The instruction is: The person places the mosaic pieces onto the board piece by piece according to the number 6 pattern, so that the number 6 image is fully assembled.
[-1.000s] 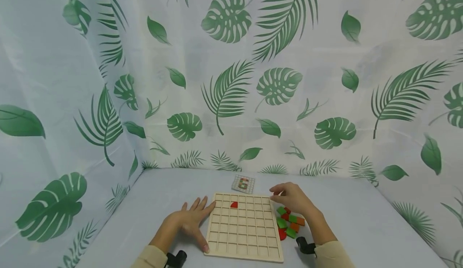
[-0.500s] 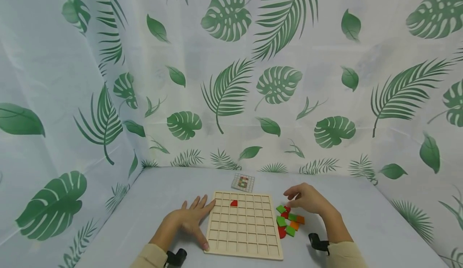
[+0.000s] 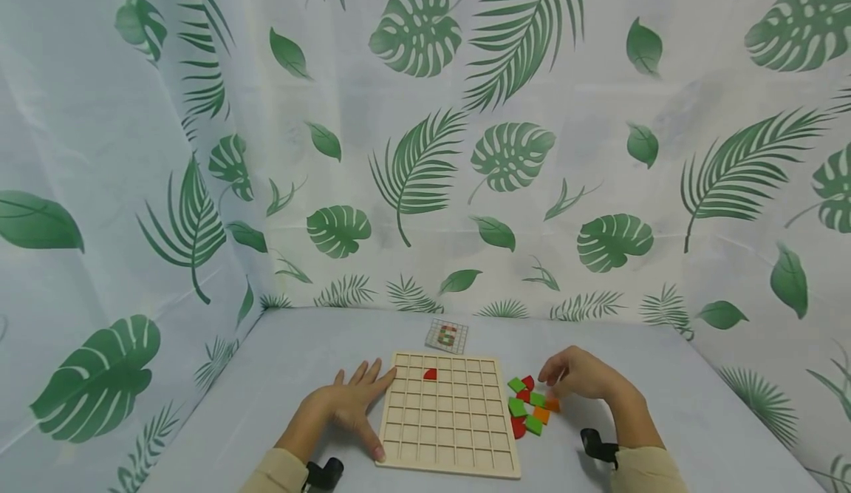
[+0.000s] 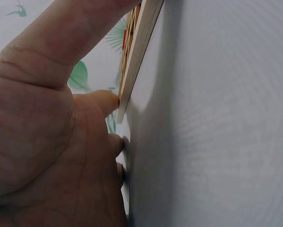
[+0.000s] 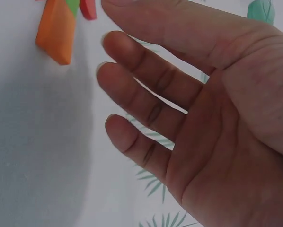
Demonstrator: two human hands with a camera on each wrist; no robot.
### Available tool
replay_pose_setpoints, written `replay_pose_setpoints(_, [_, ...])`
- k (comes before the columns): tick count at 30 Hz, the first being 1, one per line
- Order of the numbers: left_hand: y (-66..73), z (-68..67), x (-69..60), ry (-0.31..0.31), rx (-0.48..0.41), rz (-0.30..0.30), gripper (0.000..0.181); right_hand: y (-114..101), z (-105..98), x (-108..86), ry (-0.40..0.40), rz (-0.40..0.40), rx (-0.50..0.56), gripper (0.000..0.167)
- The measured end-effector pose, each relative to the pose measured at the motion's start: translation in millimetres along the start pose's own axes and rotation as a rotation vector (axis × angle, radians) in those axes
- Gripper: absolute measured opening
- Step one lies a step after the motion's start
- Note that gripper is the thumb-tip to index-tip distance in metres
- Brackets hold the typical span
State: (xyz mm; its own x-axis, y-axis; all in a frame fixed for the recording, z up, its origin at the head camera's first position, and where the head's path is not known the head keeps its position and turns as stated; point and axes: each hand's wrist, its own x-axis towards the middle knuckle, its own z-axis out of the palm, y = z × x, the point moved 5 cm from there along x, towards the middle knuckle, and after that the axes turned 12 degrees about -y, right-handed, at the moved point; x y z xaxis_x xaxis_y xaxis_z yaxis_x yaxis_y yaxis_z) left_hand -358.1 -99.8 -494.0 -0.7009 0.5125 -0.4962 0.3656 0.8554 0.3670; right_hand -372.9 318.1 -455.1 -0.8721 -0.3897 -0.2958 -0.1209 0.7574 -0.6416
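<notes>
A wooden board (image 3: 445, 423) divided into small square compartments is laid on the desk (image 3: 319, 345); in its second row from the far edge, third from the left, a red quarter-round piece (image 3: 431, 374) is seated. Just beyond the board a small card (image 3: 448, 336) printed with a coloured pattern on a grid is placed. Beside the board's right edge, green, red and orange loose pieces (image 3: 537, 400) are heaped on the desk. The hands are kept well apart: the left hand (image 3: 349, 404) is spread, with thumb and forefinger set against the board's left side, and the right hand (image 3: 585, 376) is held loosely bent at the heap. By the left wrist view the board's thickness is shown edge-on, met by the forefinger. By the right wrist view three separated fingers are revealed; whether any piece is touched cannot be told.
</notes>
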Motion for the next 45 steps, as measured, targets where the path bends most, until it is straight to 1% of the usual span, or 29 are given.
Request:
replay_pose_setpoints(5, [-1.5, 0.6, 1.5, 0.008, -0.002, 0.004, 0.141, 4, 4, -1.2, -0.067, -0.034, -0.004, 0.018])
replay_pose_setpoints(8, [-3.0, 1.1, 3.2, 0.012, 0.003, 0.009, 0.141, 7, 6, -0.4, -0.088, -0.025, 0.0, 0.016])
replay_pose_setpoints(11, [-3.7, 0.8, 3.9, 0.013, 0.008, 0.013, 0.141, 10, 7, 2.0, -0.074, 0.032, -0.013, 0.018])
replay_pose_setpoints(16, [-1.9, 0.2, 1.5, 0.003, 0.012, 0.009, 0.14, 14, 10, 6.8, -0.02, 0.134, -0.038, 0.024])
replay_pose_setpoints(18, [-0.8, 0.3, -0.1, -0.001, 0.01, 0.007, 0.14, 14, 11, 7.8, -0.011, 0.151, -0.041, 0.025])
replay_pose_setpoints(22, [0.8, -0.1, -2.5, -0.004, 0.003, 0.006, 0.14, 14, 12, 9.3, -0.004, 0.147, -0.051, 0.026])
replay_pose_setpoints(29, [0.0, 0.4, -2.3, -0.006, 0.003, 0.011, 0.14, 15, 12, 11.0, -0.02, 0.148, -0.031, 0.027])
replay_pose_setpoints(34, [-0.6, 0.4, -1.7, -0.006, 0.001, 0.012, 0.14, 13, 12, 10.5, -0.034, 0.127, -0.036, 0.025])
replay_pose_setpoints(37, [-0.8, 0.5, -1.1, -0.007, 0.005, 0.014, 0.14, 9, 10, 7.7, -0.028, 0.103, -0.028, 0.023])
replay_pose_setpoints(40, [-1.2, 0.4, -0.8, -0.004, 0.011, 0.013, 0.141, 4, 5, 5.3, 0.026, 0.064, -0.008, 0.019])
replay_pose_setpoints(45, [-0.9, 0.3, -0.2, 0.0, 0.016, 0.008, 0.141, -9, -6, 7.8, 0.173, -0.065, -0.014, 0.013])
